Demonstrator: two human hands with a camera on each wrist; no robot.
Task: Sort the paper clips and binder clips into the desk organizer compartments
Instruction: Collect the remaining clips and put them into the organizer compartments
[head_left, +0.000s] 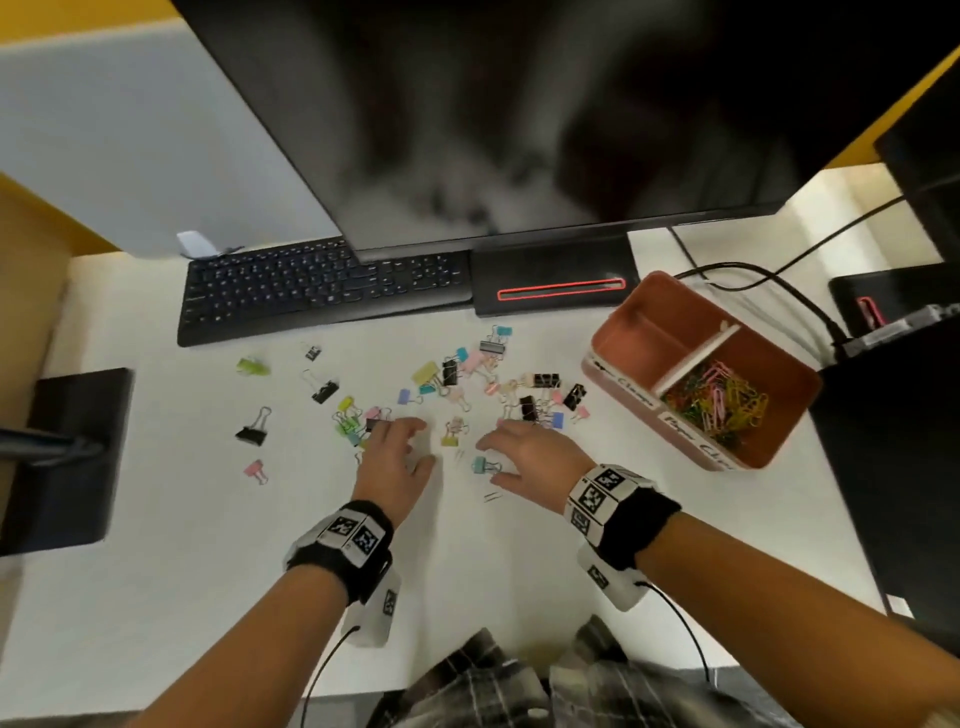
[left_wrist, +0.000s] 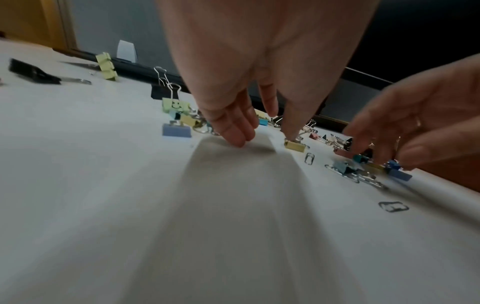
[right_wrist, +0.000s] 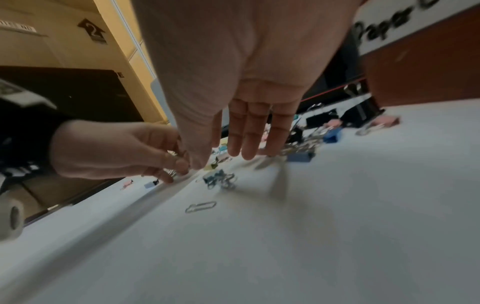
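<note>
Several coloured and black binder clips (head_left: 467, 384) lie scattered on the white desk (head_left: 208, 545). The terracotta organizer (head_left: 622, 309) stands at the right. Its near compartment holds a heap of coloured paper clips (head_left: 717, 400), and its far compartment (head_left: 649, 338) looks bare. My left hand (head_left: 426, 441) hovers low, and a fingertip (left_wrist: 291, 131) comes down on a yellow binder clip (left_wrist: 296, 145). Whether it pinches that clip is unclear. My right hand (head_left: 491, 460) is spread flat with straight fingers (right_wrist: 246, 139) just above a blue binder clip (right_wrist: 218, 179). Silver paper clips (head_left: 492, 496) lie loose nearby.
A black keyboard (head_left: 322, 291) and the monitor's base (head_left: 556, 283) run along the back, under a big dark monitor (head_left: 519, 104). Cables (head_left: 779, 280) trail behind the organizer. A black slab (head_left: 67, 457) sits at the left edge, and dark equipment (head_left: 893, 467) at the right.
</note>
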